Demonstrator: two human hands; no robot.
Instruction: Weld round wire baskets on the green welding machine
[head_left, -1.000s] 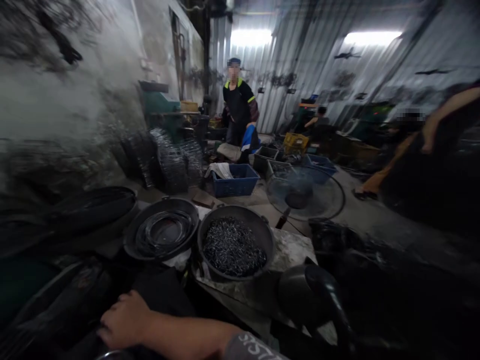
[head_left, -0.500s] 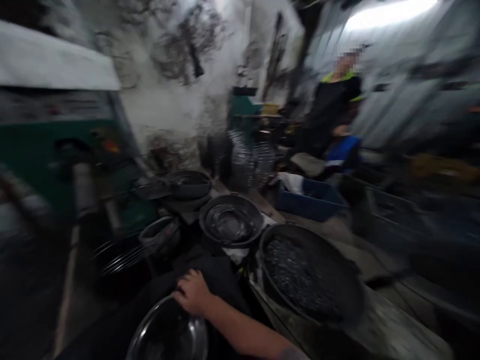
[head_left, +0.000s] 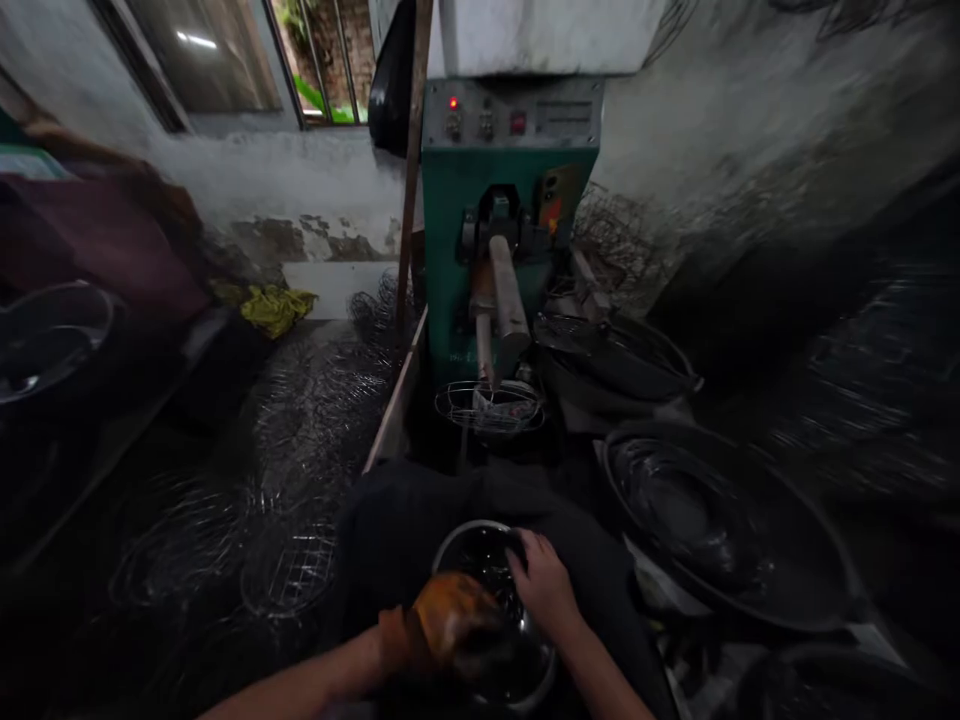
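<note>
A shiny metal bowl (head_left: 480, 548) rests on my lap, over dark trousers. My right hand (head_left: 546, 586), bare, grips the bowl's right rim. My left hand (head_left: 442, 628), in an orange glove, lies on the near part of the bowl with the fingers curled; what it holds, if anything, is blurred. Straight ahead stands a green machine (head_left: 510, 210) with a metal arm sticking out over a wire basket (head_left: 489, 408).
Several dark round pans sit to the right, the nearest one (head_left: 720, 520) beside my knee. Wire baskets (head_left: 300, 480) lie piled on the floor at left. A window (head_left: 247, 60) and wall are behind; a wooden plank (head_left: 397, 400) runs along the machine.
My view has swung left, away from the workshop and the standing person, to the green machine. The bowl came into full view and my gloved left hand has appeared on it.
</note>
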